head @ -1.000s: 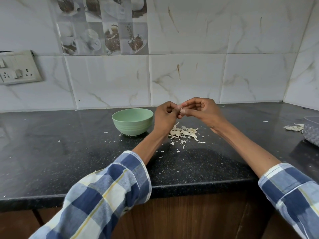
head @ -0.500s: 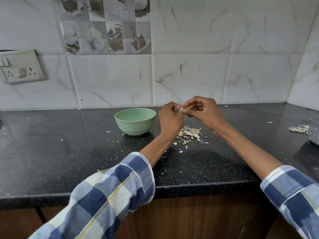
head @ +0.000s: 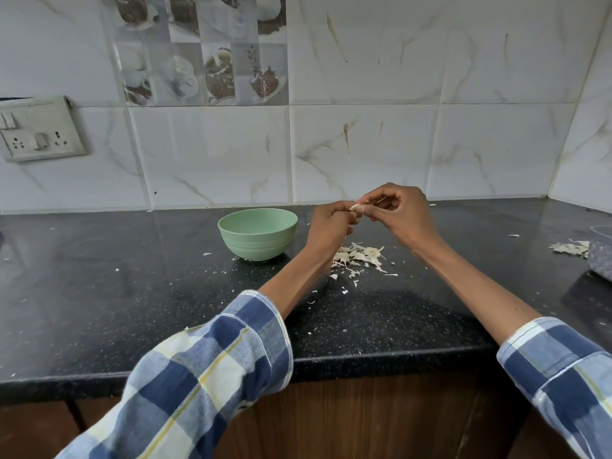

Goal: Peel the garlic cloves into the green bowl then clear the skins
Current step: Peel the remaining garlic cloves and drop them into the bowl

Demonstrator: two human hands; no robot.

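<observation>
Both hands raised above the black counter (head: 99, 293), fingertips meeting. Left hand (head: 331, 225) curled, pinching a pale garlic clove (head: 356, 207) at its tip; right hand (head: 397, 213) pinching the same clove from the other side, fingers bent inward. Green bowl (head: 258, 233) just left of the left hand, upright on the counter; contents not visible. Pile of garlic skins (head: 359, 256) on the counter right below the hands, right of the bowl. Second small heap of skins (head: 569, 248) far right, beside a partly seen container (head: 602, 253). Plaid sleeves (head: 205, 376) near the counter edge.
</observation>
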